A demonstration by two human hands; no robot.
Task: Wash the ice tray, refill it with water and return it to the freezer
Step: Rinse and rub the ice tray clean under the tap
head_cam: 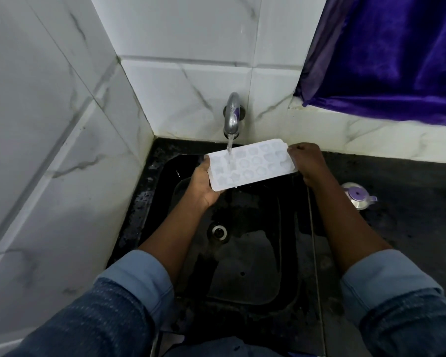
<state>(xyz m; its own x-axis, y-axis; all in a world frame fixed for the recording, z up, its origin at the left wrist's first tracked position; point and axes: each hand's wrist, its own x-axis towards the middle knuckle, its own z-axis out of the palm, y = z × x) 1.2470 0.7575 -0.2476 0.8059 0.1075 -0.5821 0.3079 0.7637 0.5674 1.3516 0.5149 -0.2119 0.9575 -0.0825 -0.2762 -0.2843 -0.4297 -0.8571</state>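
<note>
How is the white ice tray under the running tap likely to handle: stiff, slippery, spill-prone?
Probably slippery: water from the tap runs onto the ice tray, wetting it. Likely light and fairly stiff: it spans straight between the left hand and right hand, held only at its ends, without visible sag. Its shallow cavities would likely spill if tilted.

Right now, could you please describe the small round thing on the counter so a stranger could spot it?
Start at the black sink under the running tap. On the dark counter just right of it lies the round thing. Its shiny silver rim and purple centre stand out.
</note>
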